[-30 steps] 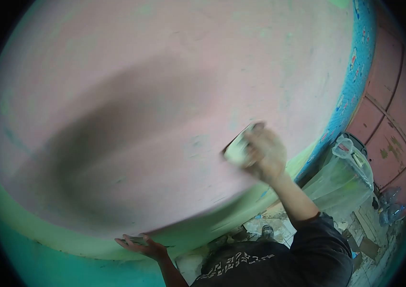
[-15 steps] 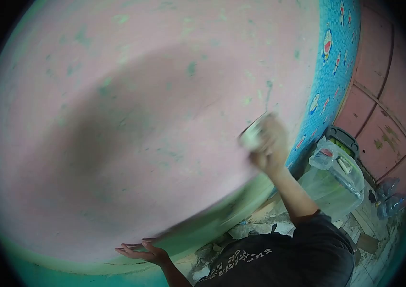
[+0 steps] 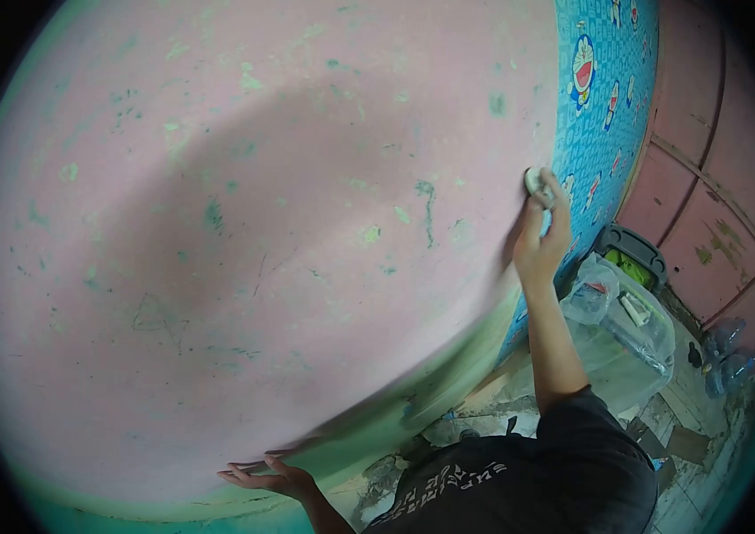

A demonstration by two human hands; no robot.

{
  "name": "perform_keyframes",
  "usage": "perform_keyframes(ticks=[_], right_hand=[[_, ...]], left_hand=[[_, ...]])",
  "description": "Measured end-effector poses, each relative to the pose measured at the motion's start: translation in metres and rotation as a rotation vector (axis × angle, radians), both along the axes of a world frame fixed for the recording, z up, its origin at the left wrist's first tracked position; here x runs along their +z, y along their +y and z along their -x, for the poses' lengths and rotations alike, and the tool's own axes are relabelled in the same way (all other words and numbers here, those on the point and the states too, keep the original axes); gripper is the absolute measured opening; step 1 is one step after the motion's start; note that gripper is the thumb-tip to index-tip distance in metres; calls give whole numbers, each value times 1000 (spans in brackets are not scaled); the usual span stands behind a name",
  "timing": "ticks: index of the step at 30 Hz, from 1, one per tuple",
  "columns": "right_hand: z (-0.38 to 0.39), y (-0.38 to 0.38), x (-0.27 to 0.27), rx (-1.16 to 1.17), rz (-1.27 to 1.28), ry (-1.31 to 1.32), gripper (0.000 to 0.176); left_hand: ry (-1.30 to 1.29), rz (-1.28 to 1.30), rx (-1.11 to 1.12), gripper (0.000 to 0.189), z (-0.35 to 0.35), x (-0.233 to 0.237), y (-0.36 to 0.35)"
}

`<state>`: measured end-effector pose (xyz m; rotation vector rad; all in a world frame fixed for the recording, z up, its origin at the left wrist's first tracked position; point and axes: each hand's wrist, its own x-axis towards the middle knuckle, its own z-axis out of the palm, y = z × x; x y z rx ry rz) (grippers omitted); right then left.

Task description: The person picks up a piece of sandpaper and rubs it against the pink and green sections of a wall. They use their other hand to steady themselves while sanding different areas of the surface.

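Presses a small white pad (image 3: 534,181) at the pink wall's (image 3: 262,267) right edge, right hand (image 3: 542,245) curled tight round it, left hand (image 3: 270,478) flat and open near the bottom edge, green specks (image 3: 370,234) everywhere, lots left to rub.

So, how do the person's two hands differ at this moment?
The right hand is raised high, at the right edge of the pink wall; the left hand sits low, near the green lower band. The right hand is closed on a small pale object pressed to the wall; the left hand is open, fingers spread, holding nothing. Both appear to rest against the same wall.
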<state>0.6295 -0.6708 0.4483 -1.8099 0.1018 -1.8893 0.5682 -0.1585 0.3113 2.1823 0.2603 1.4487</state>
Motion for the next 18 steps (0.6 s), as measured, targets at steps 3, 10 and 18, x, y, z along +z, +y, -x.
perform_keyframes(ticks=[3, 10, 18], right_hand=[[1, 3, 2, 84, 178, 18, 31], [-7, -26, 29, -25, 136, 19, 30], [-18, -33, 27, -57, 187, -51, 27]], left_hand=[[-11, 74, 0, 81, -4, 0, -5], [-3, 76, -16, 79, -5, -4, -7], [-39, 102, 12, 84, -12, -7, -23]])
